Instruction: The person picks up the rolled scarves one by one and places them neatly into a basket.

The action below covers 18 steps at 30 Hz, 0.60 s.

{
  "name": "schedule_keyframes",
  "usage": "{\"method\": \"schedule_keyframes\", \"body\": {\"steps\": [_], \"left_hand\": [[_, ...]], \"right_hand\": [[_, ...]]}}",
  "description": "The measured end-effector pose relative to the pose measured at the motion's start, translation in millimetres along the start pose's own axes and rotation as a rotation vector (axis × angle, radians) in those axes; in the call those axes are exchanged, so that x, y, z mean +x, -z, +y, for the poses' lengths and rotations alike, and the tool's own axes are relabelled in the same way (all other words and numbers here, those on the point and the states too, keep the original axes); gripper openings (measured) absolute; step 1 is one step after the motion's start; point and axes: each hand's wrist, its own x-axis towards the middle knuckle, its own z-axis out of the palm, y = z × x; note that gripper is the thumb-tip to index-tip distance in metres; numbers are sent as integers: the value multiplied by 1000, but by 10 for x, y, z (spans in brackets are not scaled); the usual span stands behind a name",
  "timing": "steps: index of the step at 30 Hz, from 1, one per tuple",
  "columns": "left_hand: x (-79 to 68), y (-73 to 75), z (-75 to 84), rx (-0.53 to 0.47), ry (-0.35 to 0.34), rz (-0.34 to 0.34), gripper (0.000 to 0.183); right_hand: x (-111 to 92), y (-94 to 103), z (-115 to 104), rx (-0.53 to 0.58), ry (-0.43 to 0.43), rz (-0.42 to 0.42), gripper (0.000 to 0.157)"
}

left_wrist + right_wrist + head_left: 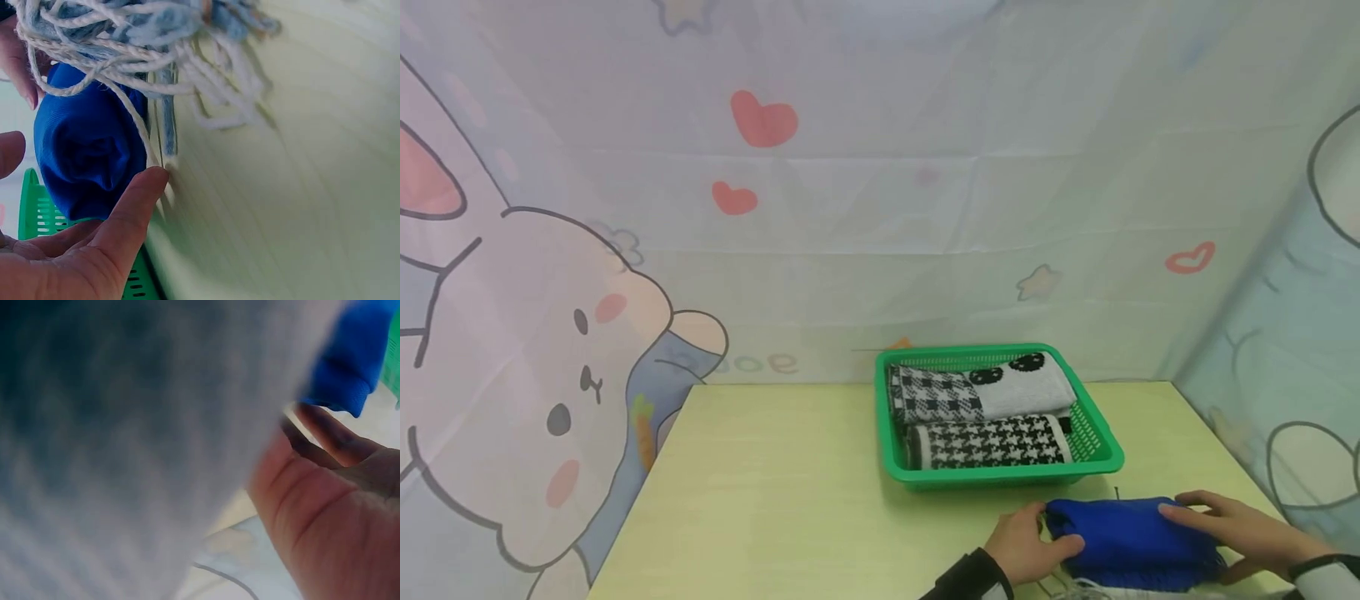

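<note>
A rolled blue scarf (pixel 1131 537) with a fringed near edge lies on the table in front of the basket. At its left end, my left hand (pixel 1026 546) has its fingers spread around the open end of the roll; the left wrist view shows one fingertip (pixel 156 176) on the table beside it. Over the right end reaches my right hand (pixel 1243 529), with outstretched fingers resting on the top of the scarf. A blurred grey sleeve (pixel 125 437) hides much of the right wrist view. White and pale blue tassels (pixel 150 56) lie near the scarf's near side.
Behind the scarf stands a green plastic basket (pixel 1000 477). Inside are a folded checked cloth with a white panda-patterned part (pixel 973 390) and a folded black-and-white houndstooth cloth (pixel 992 443). A printed curtain (pixel 880 208) hangs behind the pale yellow table (pixel 775 492).
</note>
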Motion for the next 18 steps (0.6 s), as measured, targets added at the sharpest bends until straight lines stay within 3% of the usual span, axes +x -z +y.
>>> {"method": "schedule_keyframes", "body": {"steps": [7, 18], "left_hand": [[-66, 20, 95, -41, 18, -9, 69], [11, -28, 39, -75, 35, -23, 74]], "right_hand": [[88, 54, 45, 6, -37, -22, 104], [50, 122, 24, 20, -74, -78, 105]]}}
